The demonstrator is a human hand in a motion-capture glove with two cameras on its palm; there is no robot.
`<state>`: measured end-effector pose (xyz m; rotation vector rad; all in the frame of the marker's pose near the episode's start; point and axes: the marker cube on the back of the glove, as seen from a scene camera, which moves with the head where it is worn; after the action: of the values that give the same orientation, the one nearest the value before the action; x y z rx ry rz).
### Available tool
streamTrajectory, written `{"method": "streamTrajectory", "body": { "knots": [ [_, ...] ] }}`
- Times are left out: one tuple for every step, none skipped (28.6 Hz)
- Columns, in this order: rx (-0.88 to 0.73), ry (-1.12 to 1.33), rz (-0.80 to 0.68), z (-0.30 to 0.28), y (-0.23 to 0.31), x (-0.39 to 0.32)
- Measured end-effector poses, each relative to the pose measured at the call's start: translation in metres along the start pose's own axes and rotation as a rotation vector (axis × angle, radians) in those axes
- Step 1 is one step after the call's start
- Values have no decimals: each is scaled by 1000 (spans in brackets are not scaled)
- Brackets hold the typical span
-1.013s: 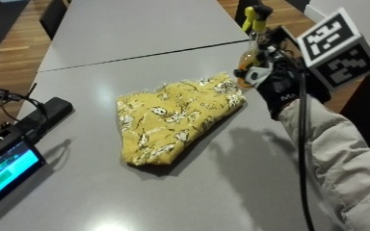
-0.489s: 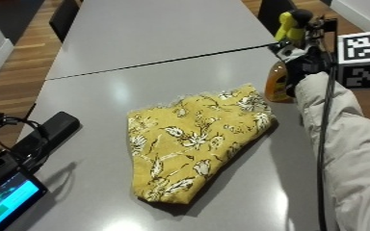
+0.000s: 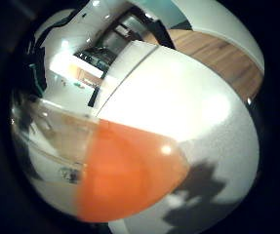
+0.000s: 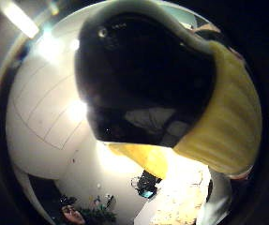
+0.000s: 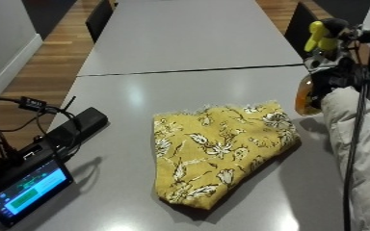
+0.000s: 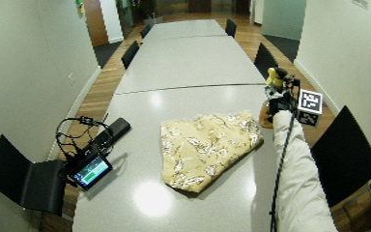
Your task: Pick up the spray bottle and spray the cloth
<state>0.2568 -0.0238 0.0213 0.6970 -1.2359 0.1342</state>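
Observation:
A folded yellow floral cloth (image 5: 223,147) lies in the middle of the grey table (image 5: 172,33). Just past its far right corner stands the spray bottle (image 5: 305,96), upright, with orange liquid and a yellow trigger head (image 5: 318,33). My gloved right hand (image 5: 339,72) grips the bottle's neck under the head. Whether the base touches the table I cannot tell. In the little finger side palm view the orange liquid (image 3: 130,175) fills the near field above the table. The thumb side palm view shows the yellow head (image 4: 227,122) close up and the cloth (image 4: 181,206) beyond.
At the table's left edge lie a small lit monitor (image 5: 24,190), a black box (image 5: 85,122) and tangled cables (image 5: 18,110). A seam (image 5: 191,70) crosses the table behind the cloth. Black chairs (image 6: 263,58) stand along both sides.
The outside view has shifted between frames. My hand still holds the bottle by the cloth's far right corner. The cloth has not moved.

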Motion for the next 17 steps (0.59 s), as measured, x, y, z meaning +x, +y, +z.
{"method": "streamTrajectory", "body": {
  "knots": [
    [-13, 27, 0, -3, 5, 3],
    [-36, 73, -18, -4, 9, 3],
    [-69, 141, -62, -1, 13, -3],
    [-109, 232, -130, 6, 16, -14],
    [-148, 339, -214, 15, 19, -28],
    [-181, 451, -306, 24, 21, -42],
    [-204, 559, -395, 34, 22, -55],
    [-218, 662, -477, 42, 23, -67],
    [-225, 759, -552, 49, 24, -77],
    [-228, 851, -621, 56, 25, -86],
    [-230, 939, -684, 61, 26, -94],
    [-230, 1019, -742, 66, 27, -100],
    [-229, 1089, -792, 70, 28, -106],
    [-227, 1148, -835, 73, 28, -110],
    [-224, 1195, -869, 75, 27, -113],
    [-222, 1232, -894, 76, 27, -114],
    [-220, 1262, -912, 77, 27, -113]
  ]
}}
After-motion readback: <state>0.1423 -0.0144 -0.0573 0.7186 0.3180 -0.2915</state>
